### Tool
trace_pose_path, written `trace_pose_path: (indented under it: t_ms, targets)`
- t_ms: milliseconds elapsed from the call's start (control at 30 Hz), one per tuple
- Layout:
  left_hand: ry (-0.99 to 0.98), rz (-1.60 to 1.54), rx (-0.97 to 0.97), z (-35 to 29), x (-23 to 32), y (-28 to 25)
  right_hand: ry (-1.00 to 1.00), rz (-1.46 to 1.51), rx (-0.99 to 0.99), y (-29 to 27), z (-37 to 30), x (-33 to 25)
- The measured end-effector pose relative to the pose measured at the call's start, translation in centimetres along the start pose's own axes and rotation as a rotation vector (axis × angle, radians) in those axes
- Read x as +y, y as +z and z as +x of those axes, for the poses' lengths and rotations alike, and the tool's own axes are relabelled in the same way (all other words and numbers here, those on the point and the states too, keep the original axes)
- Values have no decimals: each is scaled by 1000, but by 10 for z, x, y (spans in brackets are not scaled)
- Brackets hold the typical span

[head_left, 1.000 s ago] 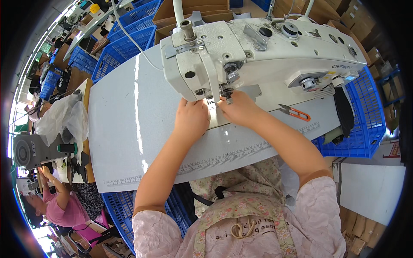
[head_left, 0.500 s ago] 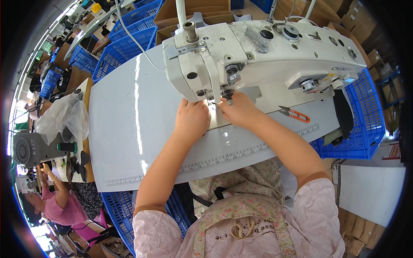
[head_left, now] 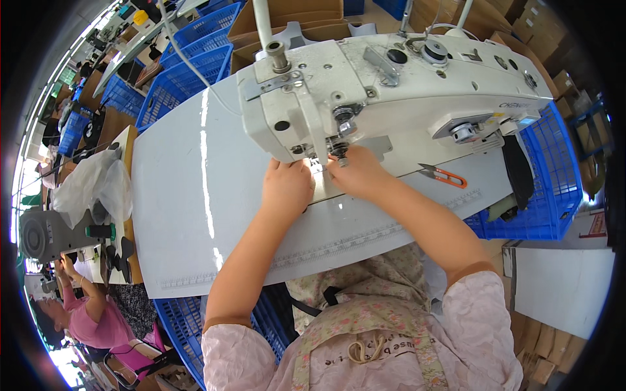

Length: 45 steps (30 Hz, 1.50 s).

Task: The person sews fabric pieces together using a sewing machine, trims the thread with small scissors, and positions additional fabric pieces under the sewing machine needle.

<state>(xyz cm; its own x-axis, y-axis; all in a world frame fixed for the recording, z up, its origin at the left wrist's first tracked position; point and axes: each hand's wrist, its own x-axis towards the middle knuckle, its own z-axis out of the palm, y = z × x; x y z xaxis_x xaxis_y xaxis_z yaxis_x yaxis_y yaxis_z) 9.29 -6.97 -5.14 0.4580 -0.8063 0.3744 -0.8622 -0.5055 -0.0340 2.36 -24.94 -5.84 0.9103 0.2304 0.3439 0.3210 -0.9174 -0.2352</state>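
Observation:
A white sewing machine (head_left: 417,85) stands across the back of a pale worktable (head_left: 173,195). Under its head, left of the lit needle area, my left hand (head_left: 287,187) is closed, fingertips down near the bed. On the other side of the needle, my right hand (head_left: 357,171) is closed too, its fingers partly behind the presser and tension parts. Whatever the fingers pinch is hidden by the hands and the machine head. Orange-handled thread snips (head_left: 445,176) lie on the table right of my right forearm.
Blue plastic crates (head_left: 554,176) stand at the right and more behind the table. A ruler strip (head_left: 313,251) runs along the front edge. At the far left, a person in pink (head_left: 98,313) works at another machine (head_left: 49,231), near a clear plastic bag (head_left: 94,182).
The whole view has shifted slightly, so the machine and table sit a little lower and further left. Both hands keep their places beside the needle.

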Motion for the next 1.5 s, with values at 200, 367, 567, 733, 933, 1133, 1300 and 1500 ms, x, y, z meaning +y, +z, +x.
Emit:
trace_pose_path:
  t_ms: [200,367,567,733,933,1133,1300,1500]
  targets:
    - [28,29,-23,2,0,-2,3,-2,31,4,-4,2]
    - [28,37,-57,2,2,-4,-34,2,39,9,-5,8]
    - [33,16,-41,1,0,-8,-67,13,101,9,-2,5]
    - [45,5,-60,2,-1,-10,-35,21,89,6,-4,5]
    - [46,4,-62,6,-15,-5,4,40,157,8,-11,1]
    - [81,30,-78,6,-19,-2,-26,109,215,12,-14,5]
    - [-10,178,-169,10,-22,-3,-60,109,232,12,-17,5]
    - [61,275,-75,-12,-49,-11,-52,104,250,-1,-32,-3]
